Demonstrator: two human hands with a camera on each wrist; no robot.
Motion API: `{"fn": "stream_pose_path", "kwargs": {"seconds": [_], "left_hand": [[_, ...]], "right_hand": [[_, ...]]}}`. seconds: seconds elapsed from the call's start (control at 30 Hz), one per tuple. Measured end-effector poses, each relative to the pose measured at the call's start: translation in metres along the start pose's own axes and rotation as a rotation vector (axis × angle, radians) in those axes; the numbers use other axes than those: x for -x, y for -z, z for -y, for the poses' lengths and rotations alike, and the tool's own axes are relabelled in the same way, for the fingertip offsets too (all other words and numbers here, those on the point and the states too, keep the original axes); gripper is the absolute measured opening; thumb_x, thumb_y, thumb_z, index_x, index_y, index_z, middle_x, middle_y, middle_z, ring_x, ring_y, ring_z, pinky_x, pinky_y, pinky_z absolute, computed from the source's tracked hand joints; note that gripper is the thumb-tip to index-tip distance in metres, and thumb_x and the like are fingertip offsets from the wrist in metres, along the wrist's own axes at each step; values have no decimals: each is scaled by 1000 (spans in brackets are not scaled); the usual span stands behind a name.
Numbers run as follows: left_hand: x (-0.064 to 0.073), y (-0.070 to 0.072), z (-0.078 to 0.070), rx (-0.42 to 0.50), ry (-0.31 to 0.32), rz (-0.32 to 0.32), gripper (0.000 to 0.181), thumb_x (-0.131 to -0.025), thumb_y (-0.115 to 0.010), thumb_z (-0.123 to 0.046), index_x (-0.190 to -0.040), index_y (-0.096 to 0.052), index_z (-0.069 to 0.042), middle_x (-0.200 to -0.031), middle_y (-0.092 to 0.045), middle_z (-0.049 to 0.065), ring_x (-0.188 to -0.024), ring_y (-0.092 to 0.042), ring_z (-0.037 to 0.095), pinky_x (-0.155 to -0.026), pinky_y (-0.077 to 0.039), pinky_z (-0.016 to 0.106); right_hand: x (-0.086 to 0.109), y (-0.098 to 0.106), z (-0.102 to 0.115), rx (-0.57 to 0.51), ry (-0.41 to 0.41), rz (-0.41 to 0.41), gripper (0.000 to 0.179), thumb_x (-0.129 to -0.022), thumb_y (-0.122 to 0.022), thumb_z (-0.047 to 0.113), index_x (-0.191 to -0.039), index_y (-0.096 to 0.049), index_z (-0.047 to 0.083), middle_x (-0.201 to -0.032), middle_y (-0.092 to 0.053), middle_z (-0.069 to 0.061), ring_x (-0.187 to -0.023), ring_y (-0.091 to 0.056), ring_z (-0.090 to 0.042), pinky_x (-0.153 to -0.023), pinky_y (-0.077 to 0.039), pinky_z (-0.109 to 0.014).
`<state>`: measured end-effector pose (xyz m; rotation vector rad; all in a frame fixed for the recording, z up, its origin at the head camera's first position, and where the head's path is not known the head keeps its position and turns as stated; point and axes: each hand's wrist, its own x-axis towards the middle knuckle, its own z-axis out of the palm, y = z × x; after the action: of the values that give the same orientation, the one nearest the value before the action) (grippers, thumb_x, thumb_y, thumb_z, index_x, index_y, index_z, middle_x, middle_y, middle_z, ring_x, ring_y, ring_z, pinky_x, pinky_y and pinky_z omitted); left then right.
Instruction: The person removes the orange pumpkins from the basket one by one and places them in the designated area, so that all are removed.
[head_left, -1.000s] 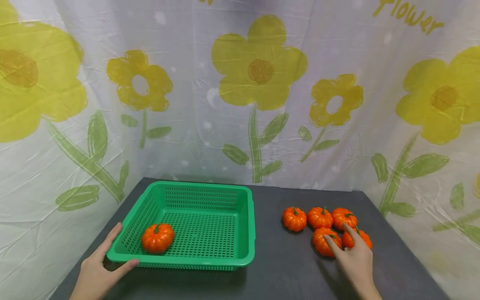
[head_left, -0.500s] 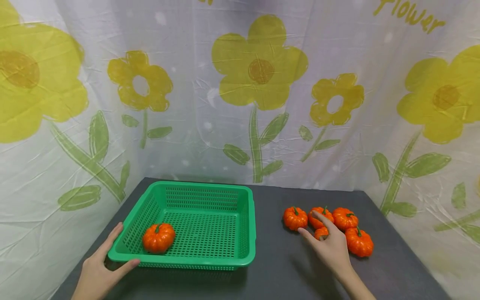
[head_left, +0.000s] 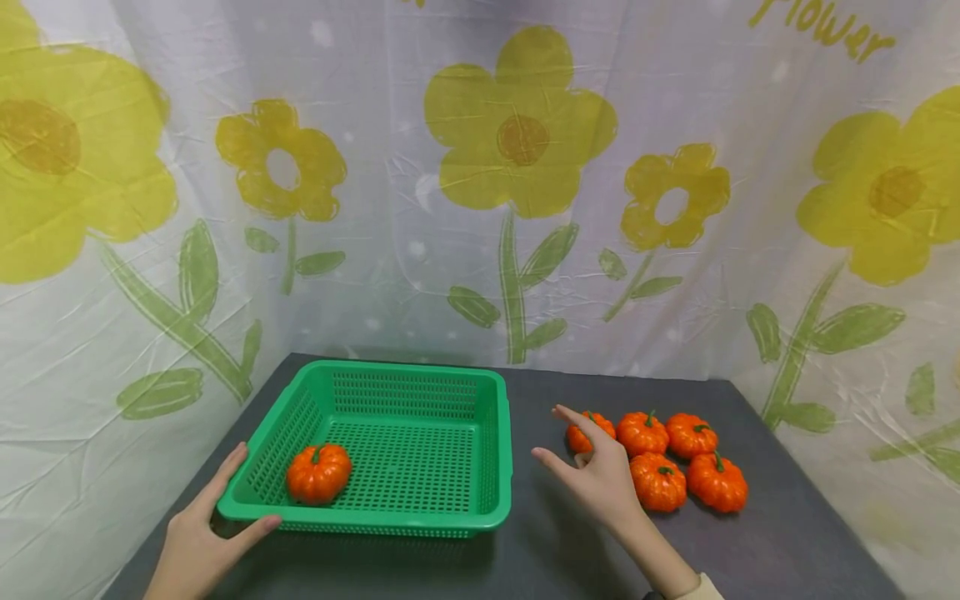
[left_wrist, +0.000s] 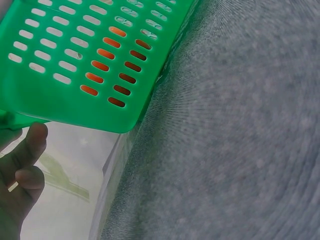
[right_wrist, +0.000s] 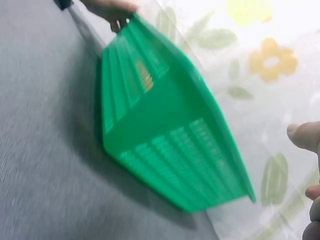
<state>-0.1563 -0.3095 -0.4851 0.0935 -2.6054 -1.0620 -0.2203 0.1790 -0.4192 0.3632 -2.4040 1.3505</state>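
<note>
A green plastic basket [head_left: 491, 450] stands on the left of the dark table, with one small orange pumpkin [head_left: 318, 474] inside near its front left. My left hand [head_left: 197, 529] holds the basket's front left corner, thumb on the front rim and fingers along the side; in the left wrist view some fingers [left_wrist: 31, 155] are bent below the rim. Between basket and loose pumpkins, my right hand [head_left: 600, 479] hovers with thumb and index spread, holding nothing. It partly covers the leftmost loose pumpkin [head_left: 591, 433]; whether it touches it I cannot tell.
Several more orange pumpkins with green stems, such as a front one [head_left: 657, 482] and a right one [head_left: 717, 483], cluster on the table [head_left: 525, 550] at the right. A white curtain [head_left: 390, 275] with painted yellow flowers encloses the back and sides.
My right hand has moved left, from over the right-hand pumpkins, past the front one, to beside the leftmost. The pumpkins, the basket and my left hand have stayed in place.
</note>
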Motion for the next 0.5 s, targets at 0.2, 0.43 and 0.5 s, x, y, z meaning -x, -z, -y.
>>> {"fn": "stream_pose_path", "kwargs": {"seconds": [0.2, 0.43, 0.5], "left_hand": [[0, 0, 0, 4, 15, 8, 110, -87, -89, -40, -172, -18, -33, -170, -32, 21, -139, -44, 62, -94, -44, 82], [0, 1, -1, 3, 24, 23, 110, -89, -87, -42, -172, -17, -33, -169, -32, 23, -138, -43, 63, -93, -43, 84], [0, 1, -1, 7, 26, 26, 110, -89, -88, -42, -172, -16, -33, -169, -32, 24, -138, -43, 63, -94, -43, 84]], "right_hand": [[-10, -17, 16, -33, 81, 43, 66, -84, -93, 20, -144, -66, 12, -140, -68, -11, -41, -18, 4, -41, -23, -18], [-23, -33, 33, -90, 111, 90, 67, -86, -91, 22, -147, -65, 14, -143, -67, -9, -38, -19, 3, -39, -25, -19], [-26, -38, 37, -91, 113, 110, 67, -87, -91, 24, -147, -64, 15, -143, -67, -7, -37, -20, 2, -38, -26, -20]]}}
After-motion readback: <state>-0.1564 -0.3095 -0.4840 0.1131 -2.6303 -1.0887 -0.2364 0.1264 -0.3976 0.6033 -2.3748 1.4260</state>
